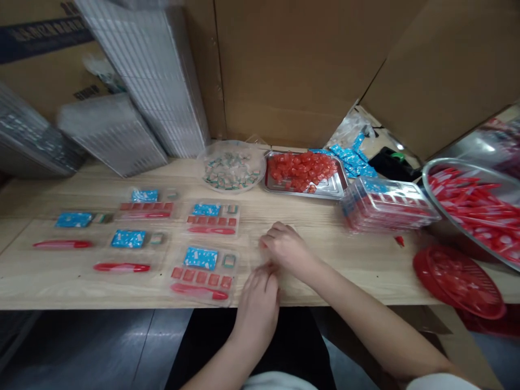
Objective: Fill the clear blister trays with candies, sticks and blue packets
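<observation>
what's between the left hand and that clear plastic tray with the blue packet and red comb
Nothing visible stands in the way. The left hand lies right beside the clear plastic tray, off its right-hand edge, and no other object sits between them.

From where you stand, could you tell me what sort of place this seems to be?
It looks like a small hand-packing workstation: a wooden bench laid out with clear trays of blue and red pieces, a metal tray of loose red pieces, and cardboard boxes behind.
</observation>
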`<state>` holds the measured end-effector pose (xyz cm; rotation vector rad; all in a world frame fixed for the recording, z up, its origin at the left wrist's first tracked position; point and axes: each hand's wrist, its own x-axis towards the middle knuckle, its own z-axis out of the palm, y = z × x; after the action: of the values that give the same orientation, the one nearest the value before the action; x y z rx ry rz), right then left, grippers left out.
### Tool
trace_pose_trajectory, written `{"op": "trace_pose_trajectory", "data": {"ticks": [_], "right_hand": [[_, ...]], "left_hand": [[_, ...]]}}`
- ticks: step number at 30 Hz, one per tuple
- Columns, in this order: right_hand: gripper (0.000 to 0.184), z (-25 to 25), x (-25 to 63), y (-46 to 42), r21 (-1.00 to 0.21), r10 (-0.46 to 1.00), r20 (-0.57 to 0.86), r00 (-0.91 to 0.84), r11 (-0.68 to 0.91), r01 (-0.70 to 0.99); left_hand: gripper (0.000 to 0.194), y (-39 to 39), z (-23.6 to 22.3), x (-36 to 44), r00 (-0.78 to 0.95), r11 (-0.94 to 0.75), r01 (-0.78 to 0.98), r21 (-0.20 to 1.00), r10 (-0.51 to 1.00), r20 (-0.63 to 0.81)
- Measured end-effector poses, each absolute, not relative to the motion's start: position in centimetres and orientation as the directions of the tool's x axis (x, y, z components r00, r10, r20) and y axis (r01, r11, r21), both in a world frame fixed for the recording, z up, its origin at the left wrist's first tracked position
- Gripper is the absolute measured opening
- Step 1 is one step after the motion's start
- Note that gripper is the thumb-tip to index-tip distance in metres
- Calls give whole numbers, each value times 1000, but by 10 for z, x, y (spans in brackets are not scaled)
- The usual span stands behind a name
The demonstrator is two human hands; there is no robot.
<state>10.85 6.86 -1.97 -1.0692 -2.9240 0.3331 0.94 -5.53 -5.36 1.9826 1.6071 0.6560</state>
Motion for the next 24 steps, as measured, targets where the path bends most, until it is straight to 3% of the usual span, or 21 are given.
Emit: {"op": "trace_pose_trajectory", "data": {"ticks": [4, 6, 7, 9, 11, 13, 18, 24], "right_hand": [[8, -20, 124, 91, -323, 673, -25, -740, 695, 643], [14, -19, 141, 122, -373, 831, 42, -554, 528, 763], [16, -19, 150, 140, -362, 921, 87, -380, 384, 849], [17, -21, 164, 174, -296, 984, 131, -118, 152, 943], [20, -28, 171, 200, -226, 993, 111, -35, 60, 972], [23, -36, 174, 214, -242, 996, 92, -23, 44, 969], [25, -49, 180, 222, -538, 994, 110, 29, 35, 842], [32, -54, 194, 223, -560, 995, 99, -7, 61, 826]], "left_hand": [[35, -51, -56, 6, 237, -232, 762, 604, 969, 73], [34, -50, -57, 5, 267, -272, 750, 603, 958, 100], [33, -49, -57, 5, 278, -287, 747, 600, 954, 111], [33, -49, -58, 4, 285, -299, 753, 587, 951, 119], [33, -49, -58, 5, 282, -296, 766, 571, 952, 115], [34, -49, -57, 5, 279, -292, 774, 562, 954, 112], [36, -50, -48, 3, 298, -267, 743, 614, 953, 54], [29, -34, -21, -8, 259, -176, 645, 744, 966, 4]]}}
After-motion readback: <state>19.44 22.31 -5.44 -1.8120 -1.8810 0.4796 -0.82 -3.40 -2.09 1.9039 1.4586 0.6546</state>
